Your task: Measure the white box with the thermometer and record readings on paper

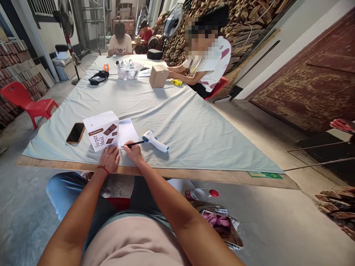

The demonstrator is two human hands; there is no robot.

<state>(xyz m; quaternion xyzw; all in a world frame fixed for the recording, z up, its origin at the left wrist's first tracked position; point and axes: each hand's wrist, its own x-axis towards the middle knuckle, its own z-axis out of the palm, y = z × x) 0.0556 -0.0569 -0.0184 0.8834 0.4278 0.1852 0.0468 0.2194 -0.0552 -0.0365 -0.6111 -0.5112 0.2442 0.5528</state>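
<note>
Between right fingers (129, 146): black pen (137, 143), tip at white paper (128, 130).

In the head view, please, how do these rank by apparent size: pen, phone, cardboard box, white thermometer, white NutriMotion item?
1. White NutriMotion item
2. Cardboard box, though it stands farther away
3. White thermometer and phone: too alike to rank
4. Pen

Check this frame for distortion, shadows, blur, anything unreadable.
Head view: wide-angle stretch toward the edges, brown panel leaning; head view: soft fold shadows on the tablecloth; head view: black pen fairly sharp, big lettering on the white printed item legible, any writing on the paper too small to read; head view: mosaic over a co-worker's head.
</note>
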